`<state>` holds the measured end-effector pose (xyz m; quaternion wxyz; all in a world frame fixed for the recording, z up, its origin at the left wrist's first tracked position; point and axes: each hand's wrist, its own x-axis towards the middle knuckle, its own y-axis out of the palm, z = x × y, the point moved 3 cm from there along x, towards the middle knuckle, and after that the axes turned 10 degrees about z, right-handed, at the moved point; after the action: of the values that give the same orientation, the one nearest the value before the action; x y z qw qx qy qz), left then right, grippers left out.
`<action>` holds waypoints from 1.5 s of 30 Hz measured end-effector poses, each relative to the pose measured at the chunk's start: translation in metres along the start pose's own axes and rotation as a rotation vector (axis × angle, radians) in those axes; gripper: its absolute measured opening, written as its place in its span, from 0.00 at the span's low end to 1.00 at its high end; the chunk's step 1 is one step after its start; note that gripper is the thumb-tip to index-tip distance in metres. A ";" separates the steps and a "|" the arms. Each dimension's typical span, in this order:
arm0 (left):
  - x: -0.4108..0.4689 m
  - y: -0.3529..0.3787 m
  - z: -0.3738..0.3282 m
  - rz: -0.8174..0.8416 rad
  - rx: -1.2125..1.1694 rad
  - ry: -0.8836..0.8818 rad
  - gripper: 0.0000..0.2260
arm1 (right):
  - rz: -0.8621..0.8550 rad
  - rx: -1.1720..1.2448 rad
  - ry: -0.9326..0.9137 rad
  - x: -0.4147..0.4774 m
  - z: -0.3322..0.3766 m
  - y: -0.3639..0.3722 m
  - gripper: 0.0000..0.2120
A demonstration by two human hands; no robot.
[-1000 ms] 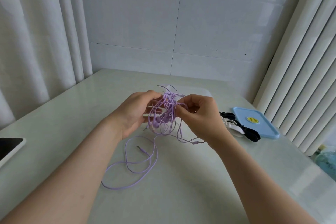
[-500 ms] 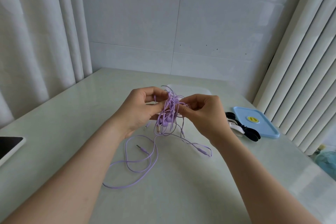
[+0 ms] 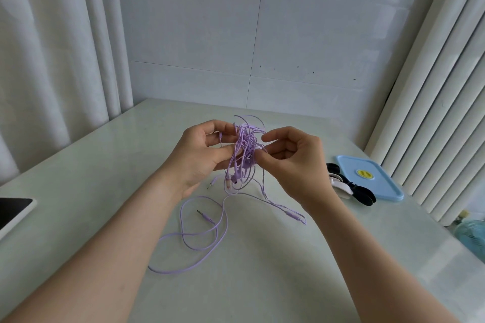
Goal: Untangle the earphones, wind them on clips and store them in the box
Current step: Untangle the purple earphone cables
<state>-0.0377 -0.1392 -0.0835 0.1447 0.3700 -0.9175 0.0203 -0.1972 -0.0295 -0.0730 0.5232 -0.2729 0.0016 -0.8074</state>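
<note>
A knot of purple earphones (image 3: 245,149) hangs above the middle of the pale table (image 3: 91,183). My left hand (image 3: 202,157) grips the left side of the knot between thumb and fingers. My right hand (image 3: 291,160) pinches strands on its right side. Loose cable loops (image 3: 199,241) trail down onto the table, with a jack plug (image 3: 203,214) lying inside the loop and an inline remote (image 3: 292,215) to the right. Black and white winding clips (image 3: 346,185) lie at the right, against a blue lid (image 3: 367,176). The box is hidden behind my hands.
A dark-screened tablet (image 3: 13,211) sits at the table's left edge. White curtains hang on both sides and a tiled wall stands behind. A teal object (image 3: 472,236) shows beyond the table's right edge.
Both hands have lifted the knot higher and slightly away from me. The right hand has shifted its pinch on the strands, and the inline remote has dropped onto the table.
</note>
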 end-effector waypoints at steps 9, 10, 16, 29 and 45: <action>-0.001 0.005 0.002 0.089 0.009 -0.023 0.12 | -0.059 -0.041 -0.011 0.002 -0.002 -0.002 0.10; -0.001 0.006 0.002 0.089 0.009 -0.023 0.12 | -0.049 -0.038 -0.010 0.002 -0.002 -0.002 0.10; 0.000 0.005 0.002 -0.022 0.138 0.030 0.10 | 0.039 -0.060 -0.038 0.003 -0.004 0.000 0.07; -0.002 0.008 -0.005 -0.086 0.583 0.220 0.09 | 0.054 -0.103 -0.039 0.007 -0.009 -0.001 0.04; 0.000 0.009 -0.002 -0.102 1.008 0.472 0.08 | 0.078 0.213 0.068 0.004 -0.011 0.000 0.05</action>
<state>-0.0431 -0.1321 -0.0809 0.1522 0.4225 -0.7179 0.5319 -0.2035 -0.0356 -0.0803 0.5796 -0.1880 -0.0557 -0.7909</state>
